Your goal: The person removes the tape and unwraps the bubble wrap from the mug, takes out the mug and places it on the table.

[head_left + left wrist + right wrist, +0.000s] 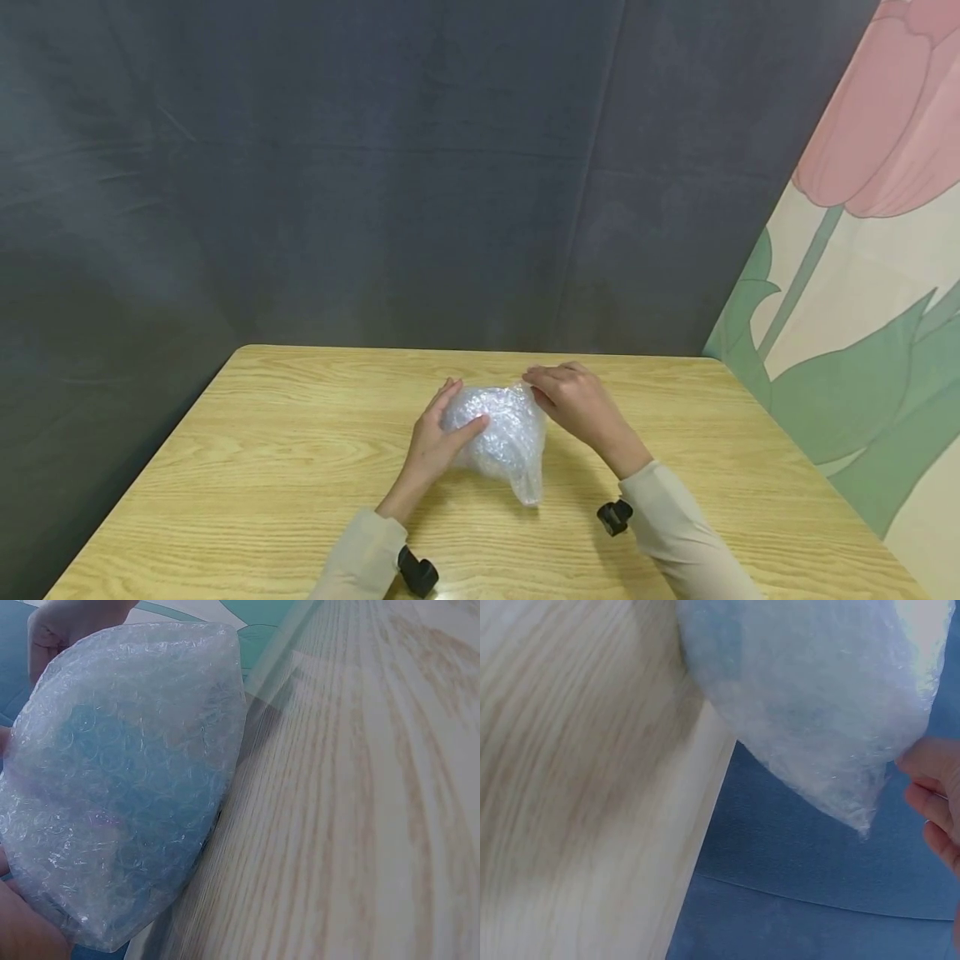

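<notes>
A bundle of clear bubble wrap (501, 433) is between my two hands over the middle of the table. Something bluish shows faintly through the wrap (150, 772) in the left wrist view, its shape hidden by the bubbles. My left hand (435, 437) grips the bundle's left side, thumb across the front and fingers behind. At the top right edge, my right hand (573, 400) pinches the film between thumb and curled fingers. In the right wrist view those fingertips (915, 759) sit at the wrap's edge, beside a loose pointed corner. Another flap hangs down at the bundle's lower right.
The wood-grain table (300, 467) extends on all sides of the bundle. A dark grey curtain (375, 183) hangs behind its far edge. To the right stands a wall panel painted with a pink tulip (870, 117). Black wrist cameras (615, 517) are strapped at both sleeves.
</notes>
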`<move>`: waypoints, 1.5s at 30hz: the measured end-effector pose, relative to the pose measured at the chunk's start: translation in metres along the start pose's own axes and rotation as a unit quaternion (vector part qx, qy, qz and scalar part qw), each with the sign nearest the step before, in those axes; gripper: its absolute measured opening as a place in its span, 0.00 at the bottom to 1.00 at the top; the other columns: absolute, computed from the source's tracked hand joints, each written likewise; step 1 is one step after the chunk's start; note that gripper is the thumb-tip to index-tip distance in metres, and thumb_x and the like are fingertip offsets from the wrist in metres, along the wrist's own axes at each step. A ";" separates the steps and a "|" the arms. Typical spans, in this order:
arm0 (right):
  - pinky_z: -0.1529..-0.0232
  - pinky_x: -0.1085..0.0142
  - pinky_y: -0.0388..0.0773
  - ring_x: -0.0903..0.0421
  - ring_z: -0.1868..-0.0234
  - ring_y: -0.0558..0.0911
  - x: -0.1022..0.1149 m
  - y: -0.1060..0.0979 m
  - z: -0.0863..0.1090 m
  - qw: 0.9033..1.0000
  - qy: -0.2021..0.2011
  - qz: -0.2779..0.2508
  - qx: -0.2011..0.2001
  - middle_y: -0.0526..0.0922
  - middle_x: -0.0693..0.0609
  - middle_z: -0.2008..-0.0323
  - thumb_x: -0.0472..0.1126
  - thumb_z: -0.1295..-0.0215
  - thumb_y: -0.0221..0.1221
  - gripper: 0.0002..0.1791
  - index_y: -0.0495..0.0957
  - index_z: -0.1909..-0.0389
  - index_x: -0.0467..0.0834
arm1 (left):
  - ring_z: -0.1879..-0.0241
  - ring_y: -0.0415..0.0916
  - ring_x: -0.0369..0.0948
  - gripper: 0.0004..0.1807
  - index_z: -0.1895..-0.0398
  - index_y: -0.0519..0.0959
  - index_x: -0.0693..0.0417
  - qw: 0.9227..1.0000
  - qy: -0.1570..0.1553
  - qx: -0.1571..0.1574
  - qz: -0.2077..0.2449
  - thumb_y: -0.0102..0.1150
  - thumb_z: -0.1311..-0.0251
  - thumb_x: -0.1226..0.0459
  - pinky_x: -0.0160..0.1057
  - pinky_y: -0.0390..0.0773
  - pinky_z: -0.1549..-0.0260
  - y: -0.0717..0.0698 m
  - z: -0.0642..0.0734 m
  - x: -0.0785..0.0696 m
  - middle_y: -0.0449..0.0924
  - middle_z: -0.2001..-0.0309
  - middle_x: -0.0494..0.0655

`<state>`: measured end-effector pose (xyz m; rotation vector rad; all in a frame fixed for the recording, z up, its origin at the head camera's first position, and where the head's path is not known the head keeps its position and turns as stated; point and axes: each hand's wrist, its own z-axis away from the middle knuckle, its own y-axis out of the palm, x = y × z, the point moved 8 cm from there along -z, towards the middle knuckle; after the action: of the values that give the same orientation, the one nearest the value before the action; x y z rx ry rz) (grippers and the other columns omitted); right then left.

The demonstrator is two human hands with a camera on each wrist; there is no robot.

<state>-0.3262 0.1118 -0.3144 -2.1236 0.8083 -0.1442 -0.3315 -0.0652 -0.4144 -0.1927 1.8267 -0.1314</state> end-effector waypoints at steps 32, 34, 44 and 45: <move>0.81 0.62 0.79 0.54 0.79 0.82 -0.015 0.001 0.000 0.996 0.026 -0.004 -0.082 0.86 0.48 0.72 0.30 0.50 0.70 0.07 0.85 0.69 0.39 | 0.27 0.47 0.50 0.41 0.30 0.67 0.51 1.000 -0.005 0.003 0.003 0.70 0.47 0.51 0.59 0.46 0.33 0.000 0.001 0.000 0.53 0.26 0.48; 0.81 0.61 0.78 0.53 0.80 0.82 -0.017 0.000 0.001 0.995 0.035 -0.001 -0.088 0.86 0.48 0.73 0.30 0.50 0.70 0.07 0.84 0.69 0.38 | 0.27 0.47 0.50 0.41 0.30 0.67 0.51 1.000 -0.005 0.003 0.002 0.70 0.47 0.51 0.59 0.47 0.33 0.000 0.001 0.000 0.53 0.26 0.48; 0.87 0.63 0.73 0.54 0.85 0.78 -0.029 -0.004 0.002 0.991 0.070 0.008 -0.115 0.85 0.45 0.75 0.31 0.47 0.67 0.04 0.84 0.70 0.37 | 0.27 0.46 0.51 0.41 0.30 0.66 0.50 1.000 -0.003 0.008 0.003 0.70 0.46 0.51 0.60 0.46 0.33 0.001 0.000 0.002 0.53 0.26 0.48; 0.88 0.64 0.71 0.55 0.85 0.77 -0.030 -0.004 0.002 0.990 0.074 0.009 -0.118 0.85 0.45 0.76 0.31 0.47 0.67 0.03 0.84 0.70 0.37 | 0.27 0.46 0.51 0.41 0.30 0.66 0.50 1.000 -0.002 0.009 0.004 0.70 0.46 0.52 0.60 0.46 0.33 0.000 0.000 0.002 0.53 0.26 0.48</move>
<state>-0.3473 0.1331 -0.3080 -2.3477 0.9723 -0.2069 -0.3324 -0.0652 -0.4164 -0.1724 1.8218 -0.1406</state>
